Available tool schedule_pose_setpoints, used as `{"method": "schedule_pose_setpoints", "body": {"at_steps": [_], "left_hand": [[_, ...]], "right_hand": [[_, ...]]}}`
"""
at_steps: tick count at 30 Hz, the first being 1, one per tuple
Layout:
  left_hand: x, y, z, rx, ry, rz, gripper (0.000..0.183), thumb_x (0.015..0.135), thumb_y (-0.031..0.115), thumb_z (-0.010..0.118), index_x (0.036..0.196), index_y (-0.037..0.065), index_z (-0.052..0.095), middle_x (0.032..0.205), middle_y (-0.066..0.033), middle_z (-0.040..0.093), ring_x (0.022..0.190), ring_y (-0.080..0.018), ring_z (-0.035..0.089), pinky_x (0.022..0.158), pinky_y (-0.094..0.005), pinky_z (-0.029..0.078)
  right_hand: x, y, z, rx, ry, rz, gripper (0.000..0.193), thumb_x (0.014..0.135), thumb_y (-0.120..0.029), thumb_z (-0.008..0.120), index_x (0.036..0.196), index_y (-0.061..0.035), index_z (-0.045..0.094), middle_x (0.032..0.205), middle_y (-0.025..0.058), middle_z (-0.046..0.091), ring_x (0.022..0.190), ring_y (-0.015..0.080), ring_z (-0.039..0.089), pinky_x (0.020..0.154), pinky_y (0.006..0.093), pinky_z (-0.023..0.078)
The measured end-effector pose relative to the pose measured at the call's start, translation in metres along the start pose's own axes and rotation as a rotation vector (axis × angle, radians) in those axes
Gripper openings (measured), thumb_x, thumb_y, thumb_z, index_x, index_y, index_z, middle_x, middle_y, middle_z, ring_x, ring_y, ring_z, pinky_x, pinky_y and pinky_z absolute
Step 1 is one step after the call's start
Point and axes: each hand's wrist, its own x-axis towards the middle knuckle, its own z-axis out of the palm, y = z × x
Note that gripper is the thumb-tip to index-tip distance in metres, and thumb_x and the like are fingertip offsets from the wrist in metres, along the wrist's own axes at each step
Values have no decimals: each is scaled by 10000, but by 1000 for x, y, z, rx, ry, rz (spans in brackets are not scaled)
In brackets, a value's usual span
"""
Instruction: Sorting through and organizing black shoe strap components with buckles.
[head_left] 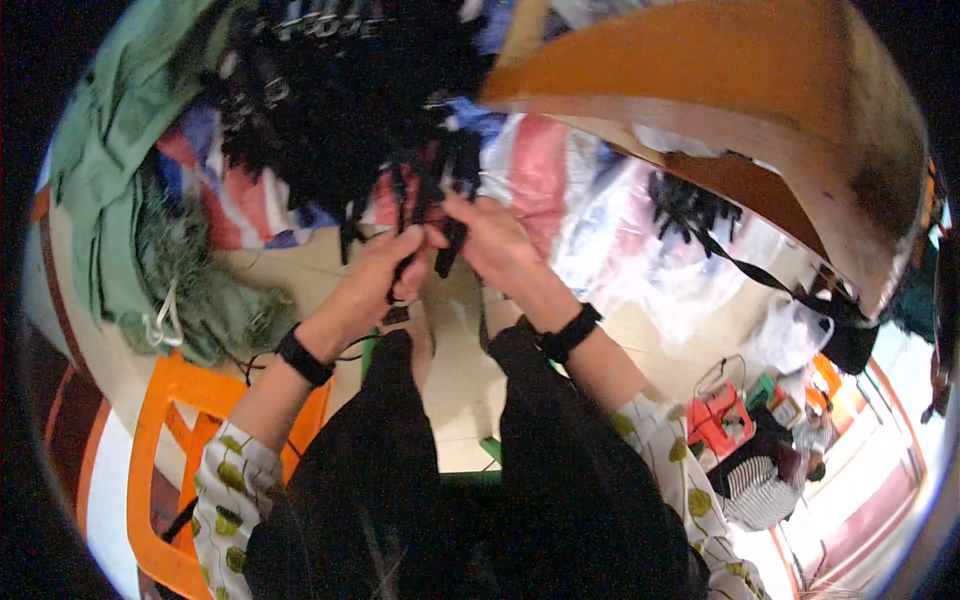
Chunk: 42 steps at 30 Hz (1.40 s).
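Observation:
A large heap of black straps (330, 120), some with shiny pale fittings, lies in front of me on red, white and blue striped plastic sheeting (540, 170). At the near edge of that heap, my left hand (385, 268) is closed with a narrow black strap (401, 268) between its fingers. My right hand (492, 238) pinches another black strap (451, 248) close beside it, and its end hangs below the fingers. Motion blurs the fingertips, and the dark heap hides where the held straps run. Both wrists wear black bands.
A brown board-like panel (700, 70) overhangs the right side. Green cloth (110, 220) hangs at the left above an orange plastic stool (145, 470). More black straps (695, 205) lie on clear plastic under the panel. Another person (765, 490) is at the lower right, near a red plastic stool (718, 420).

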Motion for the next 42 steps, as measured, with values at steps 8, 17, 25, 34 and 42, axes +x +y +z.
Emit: {"method": "schedule_pose_setpoints", "body": {"at_steps": [8, 17, 25, 34, 42], "left_hand": [[26, -22, 1, 118, 66, 77, 217, 841, 262, 472, 895, 83, 581, 694, -10, 576, 597, -83, 529, 573, -217, 441], [18, -10, 15, -10, 134, 161, 163, 865, 200, 405, 901, 79, 508, 708, -6, 540, 603, -88, 518, 529, -219, 427], [22, -2, 11, 19, 174, -1, 193, 875, 207, 396, 934, 89, 537, 809, -19, 584, 687, -101, 536, 626, -241, 436], [24, -1, 16, -11, 193, -19, 247, 876, 250, 385, 942, 69, 540, 837, -32, 584, 744, -118, 542, 656, -271, 442], [36, -16, 0, -50, 3, -8, 231, 873, 206, 390, 921, 41, 545, 795, -48, 587, 643, -116, 561, 531, -215, 463]], "right_hand": [[-9, -27, 12, -189, -72, 88, 312, 822, -394, 484, 750, -92, 506, 611, 15, 492, 501, 127, 450, 445, 270, 391], [-9, -29, 15, -291, 134, 77, 121, 840, -169, 491, 879, -55, 489, 644, 24, 476, 502, 148, 462, 422, 277, 396], [-6, -25, 3, -140, 31, 30, 215, 823, -185, 530, 981, -41, 523, 865, 36, 579, 711, 124, 538, 626, 247, 437], [4, -15, -6, -245, 162, -35, 220, 824, -212, 522, 967, -47, 541, 825, 14, 574, 650, 96, 521, 544, 227, 430], [-14, -22, 13, -51, 157, 114, 121, 825, -164, 519, 872, -54, 539, 762, 35, 570, 615, 115, 525, 534, 246, 445]]}}
